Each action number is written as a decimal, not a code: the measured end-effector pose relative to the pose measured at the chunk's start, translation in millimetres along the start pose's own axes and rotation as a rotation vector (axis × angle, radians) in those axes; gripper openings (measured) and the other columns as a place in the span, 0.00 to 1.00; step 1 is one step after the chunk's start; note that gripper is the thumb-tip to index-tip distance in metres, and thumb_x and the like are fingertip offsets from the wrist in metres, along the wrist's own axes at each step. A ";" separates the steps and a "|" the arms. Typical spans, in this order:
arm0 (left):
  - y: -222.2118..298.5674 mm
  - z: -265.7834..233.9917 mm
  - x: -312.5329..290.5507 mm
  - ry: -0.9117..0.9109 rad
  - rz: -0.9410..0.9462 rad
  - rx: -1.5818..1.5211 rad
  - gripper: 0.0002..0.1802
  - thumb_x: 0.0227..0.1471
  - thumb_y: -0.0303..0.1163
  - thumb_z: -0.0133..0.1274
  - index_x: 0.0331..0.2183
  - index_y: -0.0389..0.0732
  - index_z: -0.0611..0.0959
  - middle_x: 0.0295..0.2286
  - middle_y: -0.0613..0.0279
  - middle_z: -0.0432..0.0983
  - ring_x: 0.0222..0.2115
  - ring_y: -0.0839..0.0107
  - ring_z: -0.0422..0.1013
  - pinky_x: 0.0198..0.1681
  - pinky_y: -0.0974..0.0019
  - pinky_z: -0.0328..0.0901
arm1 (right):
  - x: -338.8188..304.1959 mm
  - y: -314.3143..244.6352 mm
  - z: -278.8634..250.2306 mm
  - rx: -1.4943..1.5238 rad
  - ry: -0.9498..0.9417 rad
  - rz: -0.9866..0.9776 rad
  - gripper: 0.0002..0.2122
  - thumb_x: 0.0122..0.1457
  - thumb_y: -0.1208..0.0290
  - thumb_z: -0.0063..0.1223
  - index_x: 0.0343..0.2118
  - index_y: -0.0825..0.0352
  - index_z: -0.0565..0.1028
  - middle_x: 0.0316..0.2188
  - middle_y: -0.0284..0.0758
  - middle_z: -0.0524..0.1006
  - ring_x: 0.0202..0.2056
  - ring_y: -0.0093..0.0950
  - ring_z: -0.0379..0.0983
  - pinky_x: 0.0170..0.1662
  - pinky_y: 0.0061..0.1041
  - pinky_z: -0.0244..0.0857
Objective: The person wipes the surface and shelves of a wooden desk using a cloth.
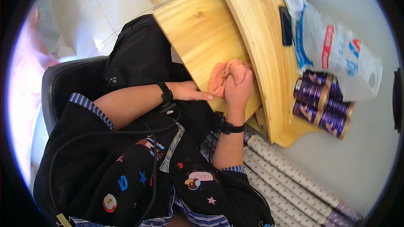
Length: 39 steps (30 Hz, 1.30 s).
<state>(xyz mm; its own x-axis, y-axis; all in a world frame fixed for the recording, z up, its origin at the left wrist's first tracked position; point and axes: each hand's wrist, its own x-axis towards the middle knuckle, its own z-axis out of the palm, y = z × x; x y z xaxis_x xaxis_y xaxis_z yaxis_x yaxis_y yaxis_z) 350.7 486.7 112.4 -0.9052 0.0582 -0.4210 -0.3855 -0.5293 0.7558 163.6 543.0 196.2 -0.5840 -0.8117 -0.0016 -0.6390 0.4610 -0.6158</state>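
Observation:
My right hand (238,89) is closed on a bunched orange cloth (216,79) and presses it against a light wooden board (198,20). Part of the cloth spreads out flat beside my fist. At the board's near edge is my left hand (186,91), its thumb stretched toward the cloth. The other fingers of that hand go out of sight behind the edge, in a grip on the board. Along the board's right side stands a second, curved wooden panel (256,37), close to my right knuckles.
Right of the panel lie a dark phone (285,26), a white plastic bag (336,54) and several purple cans (313,96). Dotted cream rolls (286,172) lie at the lower right. A black chair (71,79) with a black bag or garment (141,58) is on the left. A black cable (101,133) crosses my apron.

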 end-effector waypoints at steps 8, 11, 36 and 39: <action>0.9 88.4 -0.1 -0.139 -0.109 0.160 0.35 0.59 0.67 0.53 0.30 0.39 0.81 0.25 0.68 0.71 0.28 0.73 0.66 0.35 0.69 0.63 | -96.9 66.6 -88.0 -0.061 0.156 0.284 0.12 0.56 0.74 0.55 0.43 0.71 0.74 0.43 0.51 0.78 0.47 0.51 0.75 0.52 0.43 0.68; -15.9 108.6 -0.5 -0.142 -0.108 0.175 0.34 0.61 0.66 0.52 0.31 0.39 0.82 0.24 0.69 0.70 0.27 0.74 0.65 0.34 0.69 0.62 | -129.0 59.6 -98.1 -0.014 0.206 0.298 0.12 0.55 0.74 0.56 0.42 0.71 0.74 0.41 0.52 0.78 0.45 0.51 0.76 0.51 0.44 0.69; -28.0 149.0 -26.8 -0.015 0.048 -0.021 0.12 0.62 0.37 0.56 0.40 0.39 0.84 0.28 0.68 0.75 0.30 0.77 0.68 0.34 0.69 0.64 | -244.6 8.8 -104.2 -0.207 0.123 0.220 0.15 0.50 0.73 0.59 0.42 0.71 0.76 0.42 0.48 0.78 0.48 0.51 0.73 0.53 0.43 0.69; -48.0 121.2 -19.8 0.005 0.120 0.090 0.15 0.60 0.34 0.58 0.46 0.37 0.83 0.35 0.61 0.80 0.37 0.71 0.73 0.42 0.65 0.68 | -226.3 0.1 -101.6 -0.260 0.055 0.198 0.16 0.50 0.73 0.59 0.42 0.70 0.77 0.43 0.48 0.77 0.48 0.50 0.73 0.52 0.43 0.68</action>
<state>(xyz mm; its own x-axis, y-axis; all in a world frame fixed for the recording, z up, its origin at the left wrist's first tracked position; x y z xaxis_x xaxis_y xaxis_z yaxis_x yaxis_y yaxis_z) 365.4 613.5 145.2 -0.9449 -0.0047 -0.3273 -0.2896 -0.4541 0.8426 244.8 763.1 276.5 -0.7316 -0.6795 -0.0542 -0.6123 0.6900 -0.3860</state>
